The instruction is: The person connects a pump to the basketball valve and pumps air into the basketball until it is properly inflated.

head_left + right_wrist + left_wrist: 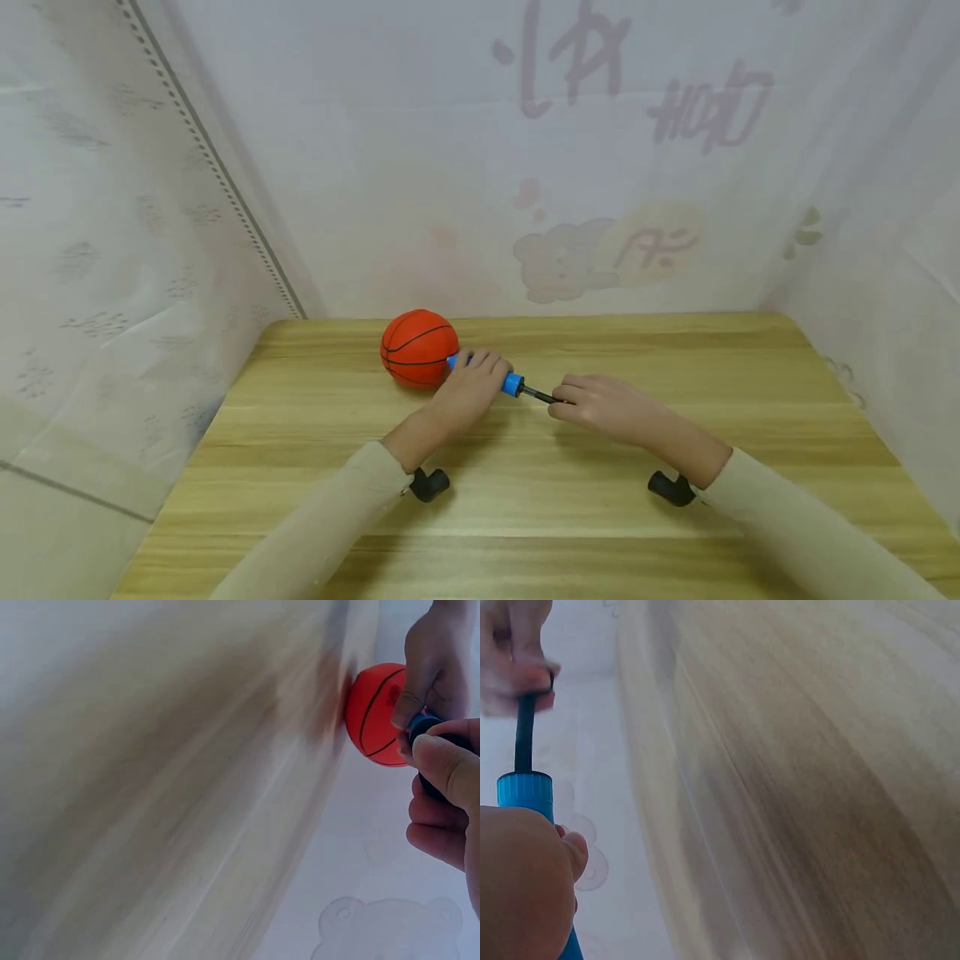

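A person's left hand has its fingers wrapped round a blue pump whose tip meets an orange ball at the worktop's far side. The right hand is clamped on the black plunger handle, drawn partly out. A crooked push could likely bend the needle or roll the unsteadied ball away.

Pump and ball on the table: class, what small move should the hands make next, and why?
Probably push the black handle in with the right hand: the rod shows drawn out of the blue pump, which the left hand grips with its far end at the orange ball.
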A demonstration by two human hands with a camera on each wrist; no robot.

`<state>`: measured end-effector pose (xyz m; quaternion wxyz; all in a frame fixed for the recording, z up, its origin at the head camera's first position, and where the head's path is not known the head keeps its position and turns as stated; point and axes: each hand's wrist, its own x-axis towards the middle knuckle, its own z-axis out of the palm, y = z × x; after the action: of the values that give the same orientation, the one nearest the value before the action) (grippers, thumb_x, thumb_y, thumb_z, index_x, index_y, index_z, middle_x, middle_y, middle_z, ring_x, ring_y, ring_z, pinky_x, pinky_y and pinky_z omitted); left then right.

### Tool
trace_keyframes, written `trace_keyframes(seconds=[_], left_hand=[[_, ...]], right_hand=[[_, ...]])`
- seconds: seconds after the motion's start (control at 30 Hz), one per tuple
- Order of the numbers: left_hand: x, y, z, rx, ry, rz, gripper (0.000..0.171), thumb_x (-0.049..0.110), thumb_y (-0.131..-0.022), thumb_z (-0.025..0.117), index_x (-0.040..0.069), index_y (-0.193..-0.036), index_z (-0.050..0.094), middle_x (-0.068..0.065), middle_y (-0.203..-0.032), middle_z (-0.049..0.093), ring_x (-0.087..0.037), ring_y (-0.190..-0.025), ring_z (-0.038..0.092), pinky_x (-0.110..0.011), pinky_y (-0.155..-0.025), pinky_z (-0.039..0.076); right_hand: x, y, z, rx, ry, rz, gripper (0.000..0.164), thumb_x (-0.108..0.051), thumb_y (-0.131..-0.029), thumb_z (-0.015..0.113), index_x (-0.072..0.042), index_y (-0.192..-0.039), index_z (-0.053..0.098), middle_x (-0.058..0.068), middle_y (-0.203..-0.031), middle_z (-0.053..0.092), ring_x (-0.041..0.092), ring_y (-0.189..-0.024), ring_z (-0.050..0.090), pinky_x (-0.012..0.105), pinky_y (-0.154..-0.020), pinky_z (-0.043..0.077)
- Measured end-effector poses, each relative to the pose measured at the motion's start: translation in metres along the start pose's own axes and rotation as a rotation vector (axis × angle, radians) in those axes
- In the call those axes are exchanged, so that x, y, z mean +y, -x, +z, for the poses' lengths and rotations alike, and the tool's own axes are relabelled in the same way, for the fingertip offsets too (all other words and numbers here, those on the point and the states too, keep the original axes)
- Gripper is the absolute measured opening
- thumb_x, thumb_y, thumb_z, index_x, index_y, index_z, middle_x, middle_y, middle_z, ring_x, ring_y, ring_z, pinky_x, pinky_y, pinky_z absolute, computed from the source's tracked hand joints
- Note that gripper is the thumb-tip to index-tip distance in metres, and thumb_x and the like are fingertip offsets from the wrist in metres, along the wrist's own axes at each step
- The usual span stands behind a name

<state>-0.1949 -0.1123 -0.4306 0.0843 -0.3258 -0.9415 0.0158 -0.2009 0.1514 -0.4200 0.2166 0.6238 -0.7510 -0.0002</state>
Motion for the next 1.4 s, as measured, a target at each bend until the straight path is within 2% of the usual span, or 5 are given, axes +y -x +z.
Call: trace_keyframes(seconds=[0.6, 0.7, 0.83, 1.0, 1.4], left_hand=[[-0.003, 0.003, -0.001, -0.004, -0.039, 0.022, 0.027, 0.003, -0.098, 0.062, 0.009, -0.123, 0.053, -0.007, -0.124, 0.056, -0.026, -0.118, 0.05, -0.049, -0.104, 0.041], [-0.006, 0.004, -0.003, -0.018, -0.032, 0.019, 0.029, 0.001, -0.099, 0.061, 0.008, -0.126, 0.052, -0.008, -0.128, 0.057, -0.027, -0.119, 0.05, -0.051, -0.105, 0.041], [-0.01, 0.005, -0.005, -0.01, -0.034, 0.019, 0.032, -0.002, -0.097, 0.062, 0.007, -0.126, 0.052, -0.009, -0.13, 0.057, -0.027, -0.119, 0.05, -0.051, -0.105, 0.041], [-0.011, 0.005, -0.007, -0.022, -0.022, 0.001, 0.029, 0.0, -0.099, 0.062, 0.007, -0.125, 0.052, -0.009, -0.128, 0.057, -0.028, -0.119, 0.05, -0.052, -0.105, 0.041], [0.001, -0.002, -0.005, -0.034, -0.03, -0.017, 0.022, 0.007, -0.102, 0.059, 0.005, -0.124, 0.052, -0.01, -0.119, 0.056, -0.028, -0.111, 0.048, -0.05, -0.101, 0.042]], right_hand=[[0.002, -0.004, 0.009, 0.114, 0.008, -0.021, 0.027, -0.001, -0.078, 0.084, -0.009, -0.098, 0.069, 0.003, -0.095, 0.069, 0.015, -0.081, 0.063, 0.022, -0.07, 0.054], [0.002, 0.011, 0.002, 0.148, 0.01, -0.045, 0.006, -0.002, -0.098, 0.065, -0.008, -0.098, 0.067, 0.004, -0.095, 0.068, 0.016, -0.079, 0.062, 0.023, -0.068, 0.054], [0.004, 0.026, -0.007, 0.171, 0.026, -0.057, 0.044, -0.01, -0.113, 0.026, -0.007, -0.096, 0.066, 0.005, -0.092, 0.066, 0.017, -0.077, 0.06, 0.025, -0.066, 0.054], [0.004, 0.036, -0.014, 0.153, 0.028, -0.068, 0.051, -0.01, -0.113, 0.019, -0.006, -0.097, 0.068, 0.006, -0.094, 0.067, 0.018, -0.08, 0.062, 0.026, -0.068, 0.055], [0.004, 0.013, -0.01, 0.065, 0.025, -0.025, 0.02, -0.002, -0.085, 0.077, -0.009, -0.101, 0.067, 0.002, -0.097, 0.067, 0.015, -0.084, 0.061, 0.024, -0.07, 0.054]])
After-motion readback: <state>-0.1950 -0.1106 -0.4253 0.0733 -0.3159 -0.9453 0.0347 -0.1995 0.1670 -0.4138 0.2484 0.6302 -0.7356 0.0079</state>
